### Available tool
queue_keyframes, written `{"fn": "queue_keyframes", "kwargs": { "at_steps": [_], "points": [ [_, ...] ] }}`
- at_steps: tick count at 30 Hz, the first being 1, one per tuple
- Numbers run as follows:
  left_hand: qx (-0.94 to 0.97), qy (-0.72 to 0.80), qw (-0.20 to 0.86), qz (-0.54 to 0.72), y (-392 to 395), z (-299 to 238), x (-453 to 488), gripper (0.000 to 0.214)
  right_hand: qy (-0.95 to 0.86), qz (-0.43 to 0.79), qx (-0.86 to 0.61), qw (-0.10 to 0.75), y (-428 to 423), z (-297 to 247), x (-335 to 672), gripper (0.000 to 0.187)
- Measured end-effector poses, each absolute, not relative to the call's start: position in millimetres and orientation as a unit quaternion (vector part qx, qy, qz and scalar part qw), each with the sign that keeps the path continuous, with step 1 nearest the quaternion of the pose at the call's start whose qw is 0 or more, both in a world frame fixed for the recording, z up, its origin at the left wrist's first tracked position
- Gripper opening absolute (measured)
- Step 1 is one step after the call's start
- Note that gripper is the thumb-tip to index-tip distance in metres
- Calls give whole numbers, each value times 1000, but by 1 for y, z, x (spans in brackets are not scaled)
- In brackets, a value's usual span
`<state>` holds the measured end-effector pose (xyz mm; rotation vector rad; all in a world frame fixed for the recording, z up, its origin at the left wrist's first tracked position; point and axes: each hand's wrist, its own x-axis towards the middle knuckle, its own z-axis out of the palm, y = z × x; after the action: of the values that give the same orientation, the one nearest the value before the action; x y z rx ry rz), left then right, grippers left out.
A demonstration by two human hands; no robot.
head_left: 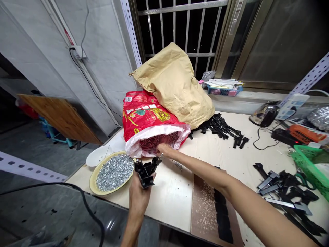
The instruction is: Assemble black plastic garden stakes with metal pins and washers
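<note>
My left hand (141, 192) is closed around a bundle of black plastic parts (146, 173), held upright over the table's front area. Beyond it, my right hand (165, 150) reaches to the mouth of a red printed bag (151, 115) with a white lining. Thin reddish-brown metal pins (149, 142) fill the bag's opening. The right fingers are bent together among the pins; their tips are partly hidden, and what they grip does not show clearly. Left of the black parts stands a yellow bowl (93, 187) full of small silvery metal pieces (114, 173).
A brown paper sack (177, 85) leans behind the red bag, with black parts (221, 125) beside it. A white dish (94, 157) stands left. On the right are a brown board (203, 206), clamp-like black and metal pieces (285, 192) and a green basket (308, 171).
</note>
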<state>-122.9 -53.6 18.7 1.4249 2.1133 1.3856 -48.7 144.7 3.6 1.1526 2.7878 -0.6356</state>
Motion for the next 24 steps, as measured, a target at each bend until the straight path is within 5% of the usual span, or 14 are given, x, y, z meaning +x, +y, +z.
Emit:
{"fn": "queue_keyframes", "kwargs": {
  "at_steps": [9,24],
  "points": [
    [466,712,167,498,-52,20,-119,59,897,-174,402,55,151,2,-69,29],
    [343,686,265,584,-36,10,-131,54,891,-206,405,-20,147,8,-21,30]
  ]
}}
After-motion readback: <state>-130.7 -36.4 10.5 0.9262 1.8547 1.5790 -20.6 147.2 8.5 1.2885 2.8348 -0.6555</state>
